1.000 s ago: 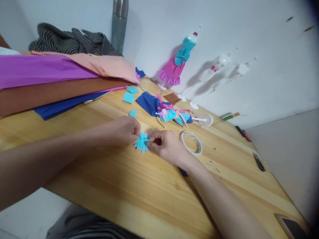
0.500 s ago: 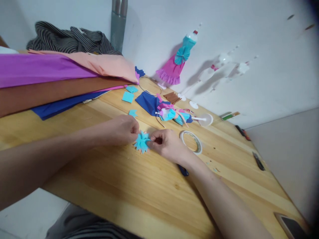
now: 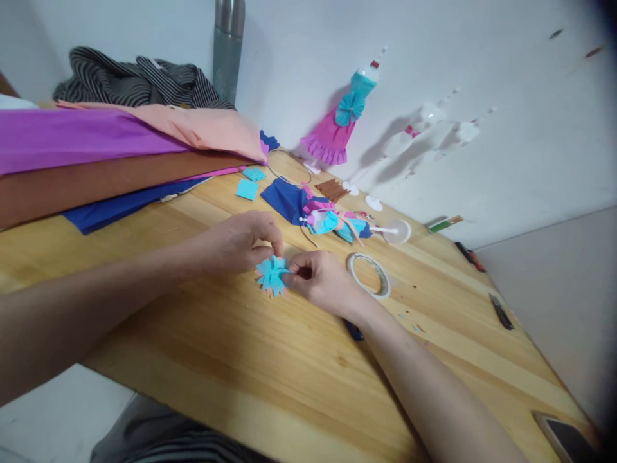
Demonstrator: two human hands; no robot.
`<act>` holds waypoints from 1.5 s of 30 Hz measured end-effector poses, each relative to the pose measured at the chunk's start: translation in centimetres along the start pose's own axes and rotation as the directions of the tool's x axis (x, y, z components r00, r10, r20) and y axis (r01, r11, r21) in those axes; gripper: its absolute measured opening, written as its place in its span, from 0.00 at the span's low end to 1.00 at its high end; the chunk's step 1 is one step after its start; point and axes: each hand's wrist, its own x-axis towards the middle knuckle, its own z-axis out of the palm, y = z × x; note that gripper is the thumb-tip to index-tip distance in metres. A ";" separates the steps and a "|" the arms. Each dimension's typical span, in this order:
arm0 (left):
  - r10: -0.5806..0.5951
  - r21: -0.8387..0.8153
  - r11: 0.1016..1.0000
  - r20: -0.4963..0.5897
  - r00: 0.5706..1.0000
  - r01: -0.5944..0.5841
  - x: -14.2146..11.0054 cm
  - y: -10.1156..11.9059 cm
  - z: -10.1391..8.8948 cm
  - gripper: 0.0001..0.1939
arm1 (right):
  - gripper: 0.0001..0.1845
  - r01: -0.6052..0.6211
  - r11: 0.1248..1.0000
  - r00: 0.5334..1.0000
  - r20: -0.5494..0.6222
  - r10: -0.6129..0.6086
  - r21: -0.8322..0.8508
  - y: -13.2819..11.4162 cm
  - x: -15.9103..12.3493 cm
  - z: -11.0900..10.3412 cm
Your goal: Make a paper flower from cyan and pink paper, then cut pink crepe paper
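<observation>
A light-blue paper flower (image 3: 271,278) with jagged petals and peach paper showing at its rim is between my hands, just over the table. My right hand (image 3: 321,276) pinches its right side between thumb and fingers. At the flower's upper edge, my left hand (image 3: 248,241) is curled, thumb and forefinger meeting at a petal; the exact contact is partly hidden. A doll-like figure (image 3: 332,222) dressed in blue and pink paper lies beyond my hands. The roll of tape (image 3: 351,265) rests right of my right hand. A dark-blue handle (image 3: 354,330) shows partly under my right forearm.
Folded crepe paper (image 3: 91,138) covers the left back, beside a striped cloth (image 3: 130,80) and a bottle (image 3: 227,58). Light-blue squares (image 3: 247,190) lie behind my left hand. A dressed figure (image 3: 337,128) stands by the wall. A cutter (image 3: 501,312) and phone (image 3: 566,440) lie right.
My left hand has lifted and shifted slightly right, its fist loosening into a curved pinch. It now covers a small light-blue scrap's earlier spot. The flower has moved slightly left.
</observation>
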 end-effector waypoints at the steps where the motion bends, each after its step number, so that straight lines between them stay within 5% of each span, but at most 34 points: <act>1: 0.044 0.025 0.999 0.030 0.999 -0.045 0.0 0.1 0.0 0.12 | 0.14 0.002 1.000 1.000 0.001 -0.002 0.002 0.0 0.0 0.0; 8: 0.059 0.327 0.940 0.118 0.991 -0.095 0.0 0.1 0.0 0.12 | 0.14 -0.005 1.000 1.000 0.011 0.005 0.010 0.1 0.1 0.0; 12: 0.060 0.288 0.956 -0.010 0.998 -0.055 -0.1 0.2 0.1 0.14 | 0.13 0.009 1.000 1.000 0.016 -0.009 0.011 0.1 0.1 0.0; 17: 0.091 0.338 0.929 0.188 0.978 -0.152 -0.4 0.3 0.3 0.14 | 0.12 -0.011 1.000 1.000 0.019 0.011 -0.009 0.0 0.0 0.0; 24: 0.059 0.286 0.955 0.093 0.994 -0.083 -0.3 -0.1 0.2 0.15 | 0.14 -0.007 1.000 1.000 0.022 0.007 -0.022 0.2 0.1 0.0; 30: 0.073 0.354 0.922 0.234 0.970 -0.155 -0.1 -0.4 0.3 0.15 | 0.12 0.018 0.999 1.000 0.003 -0.018 -0.026 0.3 0.0 0.0; 35: -0.085 0.375 0.926 0.081 0.993 0.049 -0.3 0.4 -0.3 0.16 | 0.13 0.020 0.999 1.000 0.000 -0.020 -0.032 0.2 0.0 0.0; 38: -0.239 0.383 0.899 0.019 0.971 0.213 -0.5 0.9 -0.5 0.18 | 0.13 0.000 0.999 1.000 0.008 0.001 -0.033 0.0 0.0 0.0; 45: -0.330 0.284 0.916 0.126 0.936 0.285 -0.8 0.9 -0.6 0.23 | 0.12 -0.020 0.999 1.000 0.016 0.020 -0.034 -0.1 -0.1 0.1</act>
